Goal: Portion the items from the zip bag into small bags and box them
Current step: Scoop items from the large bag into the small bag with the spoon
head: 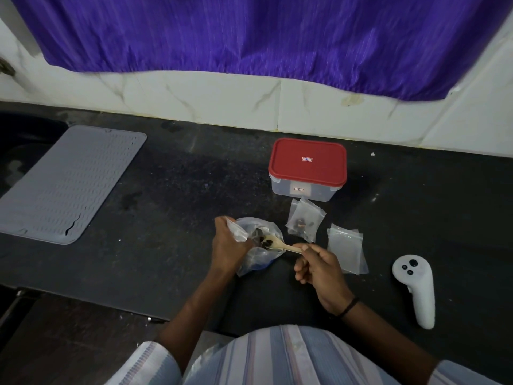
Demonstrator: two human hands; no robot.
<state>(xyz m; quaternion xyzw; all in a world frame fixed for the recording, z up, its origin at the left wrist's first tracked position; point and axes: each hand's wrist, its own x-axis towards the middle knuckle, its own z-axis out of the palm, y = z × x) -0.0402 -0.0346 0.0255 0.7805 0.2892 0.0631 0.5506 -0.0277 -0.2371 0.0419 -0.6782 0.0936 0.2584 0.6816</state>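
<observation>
On the dark surface (172,190) in front of me, my left hand (227,245) grips the crumpled mouth of the zip bag (259,252), its fingers curled round the clear plastic to keep it open. My right hand (319,266) pinches the handle of a pale wooden spoon (280,244) between thumb and forefinger, the other fingers curled beneath. The spoon's bowl reaches into the bag's opening and carries a few dark pieces (267,240).

At about one o'clock from the zip bag lies a small bag (304,219) with dark items in its lower part. At three o'clock from the spoon, just beyond my right hand, sits a stack of small clear bags (347,250), flat on the surface.

At twelve o'clock from the filled small bag stands the box (305,187), clear-walled, with its red lid (307,161) pressed on. A little red-and-white label sits in the middle of the lid and another on the front wall; both are too small and blurred for me to read.

At nine o'clock, well apart, lies a grey ribbed mat (69,184). At four o'clock rests a white controller (416,287). A purple curtain (249,31) hangs over the tiled wall behind.
</observation>
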